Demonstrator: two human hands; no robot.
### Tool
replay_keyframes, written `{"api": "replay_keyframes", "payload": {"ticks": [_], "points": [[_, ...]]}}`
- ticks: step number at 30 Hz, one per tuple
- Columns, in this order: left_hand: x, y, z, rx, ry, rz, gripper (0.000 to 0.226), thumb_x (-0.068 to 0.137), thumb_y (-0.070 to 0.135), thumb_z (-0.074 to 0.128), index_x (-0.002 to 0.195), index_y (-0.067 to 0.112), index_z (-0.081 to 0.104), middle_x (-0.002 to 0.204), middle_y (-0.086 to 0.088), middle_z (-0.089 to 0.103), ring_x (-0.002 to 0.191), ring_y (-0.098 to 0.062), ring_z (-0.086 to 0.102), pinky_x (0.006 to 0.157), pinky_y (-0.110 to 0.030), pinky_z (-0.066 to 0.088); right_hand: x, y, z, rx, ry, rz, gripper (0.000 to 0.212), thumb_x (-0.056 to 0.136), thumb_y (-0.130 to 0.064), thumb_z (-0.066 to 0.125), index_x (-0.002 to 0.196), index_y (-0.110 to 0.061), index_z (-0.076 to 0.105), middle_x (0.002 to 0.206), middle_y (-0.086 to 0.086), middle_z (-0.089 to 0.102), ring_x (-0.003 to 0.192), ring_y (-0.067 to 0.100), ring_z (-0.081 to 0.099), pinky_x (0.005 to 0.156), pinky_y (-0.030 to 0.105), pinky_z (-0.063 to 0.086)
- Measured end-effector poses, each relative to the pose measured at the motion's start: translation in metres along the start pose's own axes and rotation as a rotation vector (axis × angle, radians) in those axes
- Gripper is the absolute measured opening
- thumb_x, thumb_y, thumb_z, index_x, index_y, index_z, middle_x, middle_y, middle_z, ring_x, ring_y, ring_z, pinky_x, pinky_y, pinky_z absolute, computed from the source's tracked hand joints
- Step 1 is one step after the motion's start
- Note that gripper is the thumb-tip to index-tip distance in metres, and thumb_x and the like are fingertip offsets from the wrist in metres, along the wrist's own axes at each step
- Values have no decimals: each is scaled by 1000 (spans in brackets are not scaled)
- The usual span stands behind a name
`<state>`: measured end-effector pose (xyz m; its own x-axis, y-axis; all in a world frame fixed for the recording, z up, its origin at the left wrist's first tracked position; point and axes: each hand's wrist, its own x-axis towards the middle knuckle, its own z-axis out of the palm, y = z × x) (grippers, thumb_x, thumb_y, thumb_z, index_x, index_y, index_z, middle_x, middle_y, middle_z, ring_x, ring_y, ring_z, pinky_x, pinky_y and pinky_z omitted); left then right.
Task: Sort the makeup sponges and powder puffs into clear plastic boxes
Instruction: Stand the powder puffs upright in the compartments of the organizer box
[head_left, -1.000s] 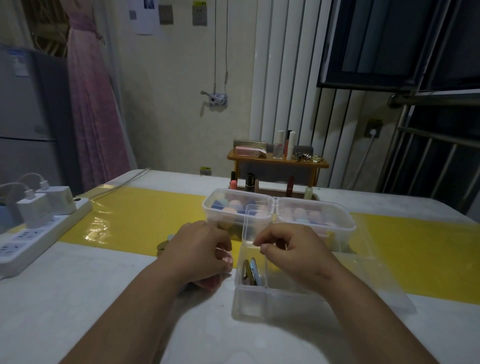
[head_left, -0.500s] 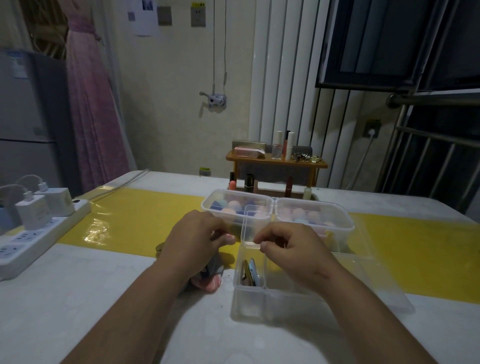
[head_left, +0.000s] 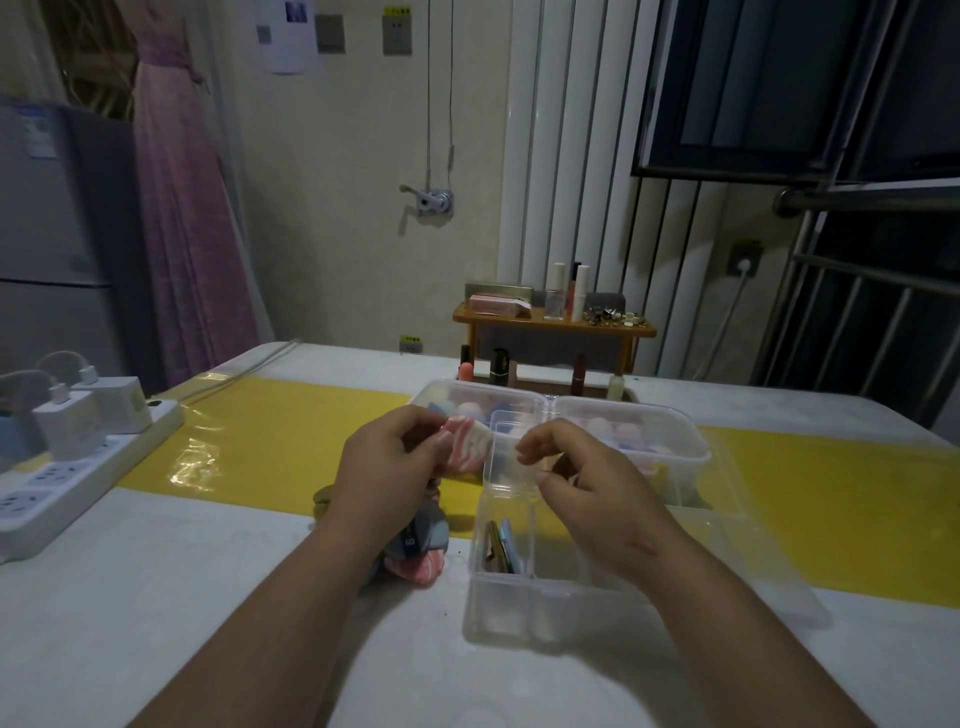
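head view: left hand (head_left: 384, 467) pinches a pink-and-white striped puff (head_left: 470, 447) above the table (head_left: 156, 597) middle, just beside the divided clear box (head_left: 519, 592); right hand (head_left: 597, 488) curls at its rim, grip unclear.

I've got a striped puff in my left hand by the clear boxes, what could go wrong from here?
The left hand pinches the striped puff by one side, so it may slip and land outside the divided box. The right hand seems to pinch the small clear box at its rim; a nudge from the puff could tip it. Loose puffs lying under the left forearm could get swept across the table.
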<state>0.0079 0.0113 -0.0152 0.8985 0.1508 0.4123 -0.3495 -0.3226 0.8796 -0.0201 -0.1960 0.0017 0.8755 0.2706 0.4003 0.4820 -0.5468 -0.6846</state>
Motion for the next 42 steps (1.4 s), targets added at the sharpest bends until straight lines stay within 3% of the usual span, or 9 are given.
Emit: {"api": "replay_keyframes", "payload": {"ticks": [5, 7, 13, 18, 21, 26, 30, 35, 42], "points": [[-4, 6, 6, -186, -29, -34, 18, 92, 4, 65, 95, 21, 72, 77, 0, 75, 67, -13, 72, 54, -17, 53, 0, -3, 0, -25, -31, -3, 53, 94, -15, 52, 94, -67, 53, 100, -47, 52, 94, -21, 47, 66, 7, 37], [-4, 8, 8, -224, -31, -51, 15, 92, 2, 64, 100, 14, 69, 80, -7, 73, 63, -15, 71, 52, -18, 52, 0, -2, 1, -27, -28, -4, 56, 94, -15, 53, 95, -71, 54, 106, -40, 57, 93, -18, 49, 69, 8, 37], [-4, 7, 9, -259, -79, -26, 13, 90, -5, 64, 82, 4, 58, 70, -12, 68, 56, -20, 67, 52, -21, 53, 2, 3, 2, -45, -16, -9, 37, 93, -17, 56, 111, -49, 63, 107, -29, 62, 90, -9, 53, 64, 9, 38], [-3, 1, 10, -173, -104, 29, 19, 86, 0, 71, 75, 13, 63, 63, -1, 66, 58, -12, 60, 56, -26, 52, 2, 4, 1, -24, -1, -25, 33, 92, -17, 58, 108, -44, 67, 105, -26, 65, 86, -3, 55, 63, 9, 38], [-2, 0, 9, -162, -107, 41, 19, 87, 5, 71, 75, 19, 65, 68, 0, 68, 61, -9, 61, 58, -28, 50, 1, 2, -1, 29, 53, -57, 30, 91, -16, 60, 101, -43, 68, 99, -29, 64, 83, -1, 55, 63, 9, 41], [-1, -1, 6, -149, -35, 8, 10, 89, 8, 69, 82, 15, 67, 82, -13, 70, 72, -25, 63, 60, -47, 57, -1, -4, -2, 98, 83, -89, 13, 84, -32, 57, 86, -39, 68, 89, -23, 64, 79, 2, 55, 63, 12, 43], [1, -2, 4, -155, 1, -14, 10, 89, 6, 68, 83, 13, 68, 79, -11, 68, 70, -21, 62, 58, -40, 57, -2, -6, -3, 145, 61, -126, 13, 82, -25, 56, 82, -32, 67, 80, -19, 68, 73, 0, 59, 62, 10, 44], [1, -3, 3, -156, 2, -38, 11, 88, 8, 69, 81, 16, 69, 73, -3, 67, 67, -18, 61, 56, -38, 57, -3, -4, -3, 179, 5, -106, 11, 81, -21, 56, 82, -24, 67, 77, 1, 70, 77, 19, 69, 76, 48, 57], [1, -3, 3, -145, -7, -40, 12, 89, 8, 68, 81, 16, 69, 71, 0, 66, 66, -17, 60, 54, -30, 55, -2, -3, -2, 147, -35, -98, 11, 78, -17, 57, 75, -19, 67, 71, 4, 68, 72, 26, 67, 73, 52, 55]]}}
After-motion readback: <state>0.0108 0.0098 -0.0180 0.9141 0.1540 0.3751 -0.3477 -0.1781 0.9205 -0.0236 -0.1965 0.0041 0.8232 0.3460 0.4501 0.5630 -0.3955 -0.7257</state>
